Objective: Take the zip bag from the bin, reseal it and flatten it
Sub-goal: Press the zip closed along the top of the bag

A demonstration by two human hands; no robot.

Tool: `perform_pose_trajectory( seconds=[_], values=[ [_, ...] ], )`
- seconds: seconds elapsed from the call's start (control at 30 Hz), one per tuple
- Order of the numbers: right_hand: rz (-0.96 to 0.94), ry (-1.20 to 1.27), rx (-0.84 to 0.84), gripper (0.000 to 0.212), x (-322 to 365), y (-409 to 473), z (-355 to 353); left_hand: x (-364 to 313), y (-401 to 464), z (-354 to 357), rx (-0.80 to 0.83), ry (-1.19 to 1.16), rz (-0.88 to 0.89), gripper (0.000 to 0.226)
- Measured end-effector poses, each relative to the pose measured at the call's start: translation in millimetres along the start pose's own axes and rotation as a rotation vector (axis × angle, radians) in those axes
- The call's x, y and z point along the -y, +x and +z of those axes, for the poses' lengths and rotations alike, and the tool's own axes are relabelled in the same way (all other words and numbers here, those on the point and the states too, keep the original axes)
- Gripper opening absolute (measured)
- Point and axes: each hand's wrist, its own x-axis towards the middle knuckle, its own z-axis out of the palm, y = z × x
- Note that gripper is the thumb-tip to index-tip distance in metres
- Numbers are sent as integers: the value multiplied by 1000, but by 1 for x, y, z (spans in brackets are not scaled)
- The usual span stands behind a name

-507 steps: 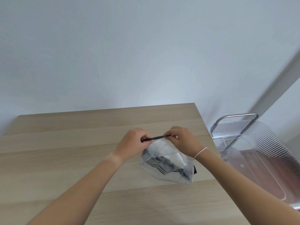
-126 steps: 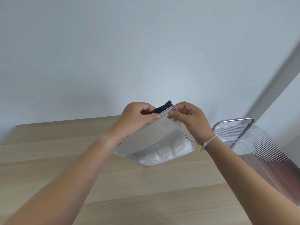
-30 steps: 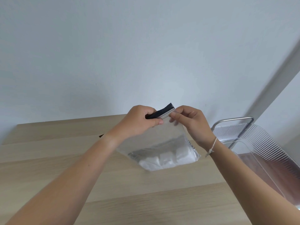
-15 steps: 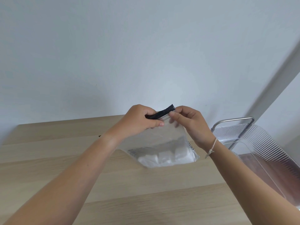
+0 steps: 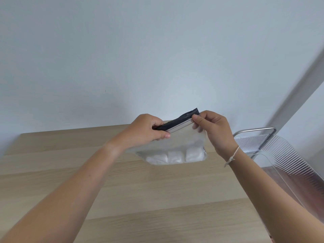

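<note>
- Holding the zip bag (image 5: pixel 177 142) in the air above the wooden table (image 5: pixel 157 190), clear of the surface, with white contents (image 5: pixel 175 157) bunched at the bottom edge.
- Pinched: left hand (image 5: pixel 147 131) closed on the left end of the black zip strip (image 5: pixel 178 120), thumb in front, fingers curled behind.
- Pinched: right hand (image 5: pixel 212 130) closed on the right end of the strip, fingertips (image 5: pixel 196 118) narrow on the seal line.
- Compared with half a second ago: hands drawn further apart, more of the strip exposed between them, strip tilted up toward the right.
- Compared with one second ago: bag at much the same height, not yet lowered.
- Judged: resealing in progress; whether the exposed run is pressed shut cannot be told.
- Remaining: confirm closure along the full strip, then lay flat and press out the bulge of contents.
- Beyond the table's right edge: clear ribbed bin (image 5: pixel 289 163) on a metal frame (image 5: pixel 254 132), nothing visible inside.
</note>
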Motion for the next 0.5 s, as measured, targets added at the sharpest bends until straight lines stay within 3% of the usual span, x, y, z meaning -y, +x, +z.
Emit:
perform_pose_trajectory(
  seconds=[0.23, 0.4, 0.5],
  values=[
    [-16, 5, 1, 31, -3, 0, 0, 5, -1, 4, -16, -21, 20, 22],
    [-12, 36, -68, 32, -2, 3, -8, 5, 1, 0, 4, 36, -19, 13],
    [-12, 31, -77, 31, -3, 5, -15, 4, 2, -3, -7, 65, -12, 28]
  ],
)
